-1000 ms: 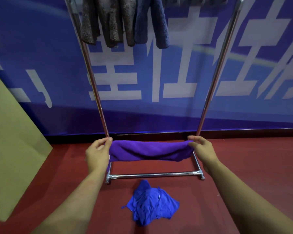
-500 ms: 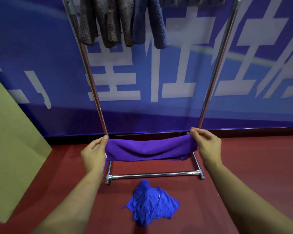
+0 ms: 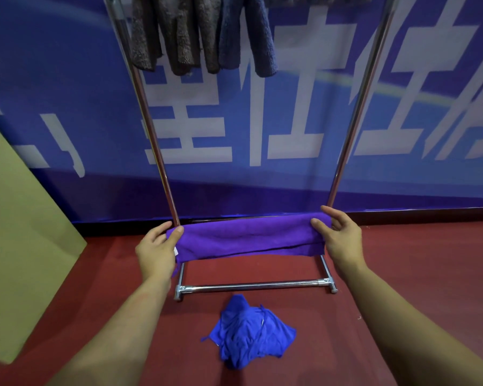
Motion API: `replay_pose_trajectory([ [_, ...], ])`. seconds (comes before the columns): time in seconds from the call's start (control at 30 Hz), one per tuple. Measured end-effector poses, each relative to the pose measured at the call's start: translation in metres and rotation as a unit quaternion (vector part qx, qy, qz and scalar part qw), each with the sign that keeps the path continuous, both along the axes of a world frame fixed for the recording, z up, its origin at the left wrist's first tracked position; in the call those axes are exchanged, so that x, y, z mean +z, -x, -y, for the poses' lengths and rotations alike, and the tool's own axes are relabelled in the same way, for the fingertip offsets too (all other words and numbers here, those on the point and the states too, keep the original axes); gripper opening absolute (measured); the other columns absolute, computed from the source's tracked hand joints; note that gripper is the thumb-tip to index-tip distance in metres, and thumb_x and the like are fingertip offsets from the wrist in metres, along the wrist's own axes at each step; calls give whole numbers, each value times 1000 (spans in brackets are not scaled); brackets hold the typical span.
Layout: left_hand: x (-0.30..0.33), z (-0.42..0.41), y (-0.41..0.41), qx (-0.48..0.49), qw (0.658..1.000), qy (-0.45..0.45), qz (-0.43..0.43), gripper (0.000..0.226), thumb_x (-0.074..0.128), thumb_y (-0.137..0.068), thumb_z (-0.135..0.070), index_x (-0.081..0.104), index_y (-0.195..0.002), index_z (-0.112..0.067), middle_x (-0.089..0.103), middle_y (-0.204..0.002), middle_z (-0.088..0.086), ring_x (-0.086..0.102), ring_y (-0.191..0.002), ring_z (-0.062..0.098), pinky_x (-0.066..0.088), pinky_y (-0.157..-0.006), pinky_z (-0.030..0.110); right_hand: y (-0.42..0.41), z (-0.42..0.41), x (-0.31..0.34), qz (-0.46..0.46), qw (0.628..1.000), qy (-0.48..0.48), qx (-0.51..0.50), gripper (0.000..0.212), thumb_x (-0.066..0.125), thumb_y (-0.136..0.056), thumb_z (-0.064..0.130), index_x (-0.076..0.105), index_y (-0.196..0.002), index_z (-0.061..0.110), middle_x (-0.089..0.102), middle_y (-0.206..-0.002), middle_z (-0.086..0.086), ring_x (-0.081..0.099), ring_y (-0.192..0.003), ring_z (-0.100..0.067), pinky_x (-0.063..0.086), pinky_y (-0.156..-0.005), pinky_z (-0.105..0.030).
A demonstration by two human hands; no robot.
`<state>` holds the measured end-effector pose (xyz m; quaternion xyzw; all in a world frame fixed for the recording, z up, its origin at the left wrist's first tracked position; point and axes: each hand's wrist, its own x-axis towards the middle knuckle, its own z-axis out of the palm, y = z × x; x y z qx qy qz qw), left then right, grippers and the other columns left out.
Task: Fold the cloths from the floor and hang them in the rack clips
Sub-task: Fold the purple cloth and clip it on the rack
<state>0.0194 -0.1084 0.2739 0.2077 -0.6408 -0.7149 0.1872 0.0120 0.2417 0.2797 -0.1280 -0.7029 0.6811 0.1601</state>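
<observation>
A purple cloth [image 3: 248,238], folded into a long band, is stretched level between my hands in front of the metal rack [image 3: 151,129]. My left hand [image 3: 156,250] pinches its left end and my right hand [image 3: 339,240] pinches its right end. A crumpled blue cloth [image 3: 248,334] lies on the red floor below, just in front of the rack's base bar [image 3: 251,285]. Several grey, brown and dark blue cloths [image 3: 204,34] hang at the top of the rack; the clips are out of view.
A blue banner with white characters [image 3: 262,121] covers the wall behind the rack. A tan board [image 3: 20,246] leans at the left. Red floor [image 3: 416,274] stretches to the right of the rack.
Both hands have lifted the purple cloth a little and drawn it tighter and flatter. The blue cloth on the floor has not moved.
</observation>
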Motion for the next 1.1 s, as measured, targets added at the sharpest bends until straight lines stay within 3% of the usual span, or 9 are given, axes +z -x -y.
replay_pose_trajectory([
  [0.13, 2, -1, 0, 21, 1000, 14, -13, 46, 84, -77, -12, 66, -119, -10, 74, -87, 10, 64, -72, 17, 55, -71, 29, 0, 1, -1, 25, 998, -35, -47, 38, 85, -77, 13, 69, -111, 19, 75, -98, -12, 69, -85, -20, 58, -90, -42],
  [0.23, 4, -8, 2, 35, 998, 40, -21, 49, 85, -77, -15, 63, -120, -14, 68, -85, 4, 59, -58, -2, 49, -58, 12, 3, -3, -12, 52, 994, -67, -70, 39, 89, -65, 35, 68, -97, 35, 74, -96, -4, 72, -92, -22, 58, -89, -46],
  [0.3, 4, -10, 2, 49, 998, 45, -9, 56, 87, -74, -18, 62, -124, -18, 63, -90, -1, 59, -61, -6, 51, -65, 13, 8, -9, -22, 72, 990, -82, -88, 44, 87, -57, 47, 65, -94, 38, 74, -92, 0, 73, -89, -20, 58, -87, -48],
  [0.4, 3, -12, 3, 11, 1000, -16, 8, 69, 88, -72, -14, 59, -133, -11, 70, -112, 6, 69, -92, 10, 55, -94, 33, 7, -8, -20, 87, 983, -107, -123, 49, 90, -62, 37, 64, -103, 30, 72, -91, -1, 71, -88, -23, 57, -89, -49],
  [0.57, 9, -21, 2, -46, 995, -87, 15, 39, 84, -74, -7, 72, -111, -5, 76, -103, 14, 72, -103, 29, 53, -101, 44, 6, -7, -27, 148, 973, -112, -138, 51, 93, -64, 25, 67, -106, 15, 69, -100, -6, 67, -95, -26, 54, -92, -46],
  [0.8, 43, -59, 0, -197, 963, 160, -94, 23, 84, -74, -5, 74, -89, -20, 76, -83, -7, 68, -75, 4, 53, -75, 16, 1, -24, -58, 323, 920, -220, 33, 15, 84, -71, 11, 70, -70, 13, 73, -86, -13, 65, -78, -25, 57, -82, -42],
  [0.87, 45, -70, 0, -254, 937, 220, -96, 23, 85, -74, -9, 75, -87, -25, 76, -82, -10, 67, -74, 2, 53, -73, 17, -4, -25, -58, 347, 897, -261, 88, 12, 80, -77, 9, 74, -85, 2, 69, -86, -11, 61, -78, -23, 53, -76, -34],
  [1.0, 45, -80, -3, -345, 860, 367, -87, 19, 85, -75, -19, 77, -90, -27, 76, -87, -14, 67, -82, -4, 47, -79, 14, -11, -2, -45, 267, 919, -216, 194, 29, 77, -81, -2, 67, -108, -6, 65, -93, -12, 60, -85, -18, 49, -69, -20],
  [1.1, 45, -77, -5, -399, 806, 432, -65, 17, 83, -76, -24, 78, -92, -29, 75, -90, -16, 67, -86, -2, 49, -81, 17, -15, 34, -27, 173, 926, -133, 308, 34, 78, -78, -5, 65, -107, 8, 68, -106, -14, 64, -101, -22, 55, -82, -17],
])
